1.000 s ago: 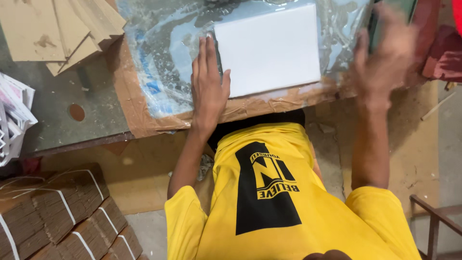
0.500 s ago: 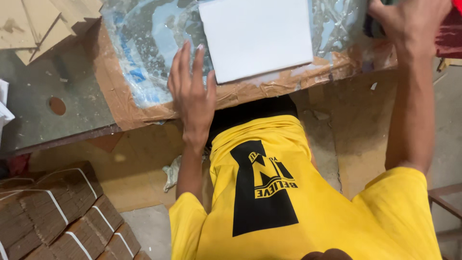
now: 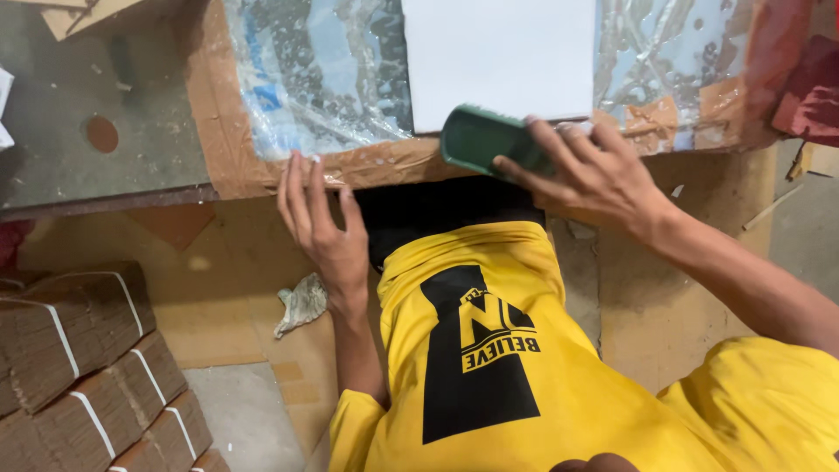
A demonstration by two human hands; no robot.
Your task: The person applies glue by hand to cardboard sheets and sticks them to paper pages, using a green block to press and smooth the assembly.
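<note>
The person's right hand (image 3: 594, 179) holds a dark green block with rounded corners (image 3: 485, 140). The fingers (image 3: 559, 144) are wrapped over the top of it and the thumb presses on its near side, so the fingers are clamped on the green block. The block sticks out past the fingertips. Its far end lies over the near edge of a flat white square sheet (image 3: 498, 57).

The white sheet lies just beyond the fingers of the right hand. It rests on a shiny, crinkled clear plastic cover with blue patches (image 3: 323, 79). Under the plastic is a torn brown cardboard layer (image 3: 218, 131) on the grey surface (image 3: 96, 157).

The person's left hand (image 3: 323, 227) lies flat with nothing in it. Its fingers (image 3: 297, 179) are straight and close together. The fingertips touch the near edge of the brown cardboard, at the rim of the surface.

Below the left hand, a crumpled grey rag (image 3: 301, 301) lies on the floor. Further out on that side sit bundles of brown cardboard tied with white straps (image 3: 79, 350). The person wears a yellow shirt with a black print (image 3: 489, 350).
</note>
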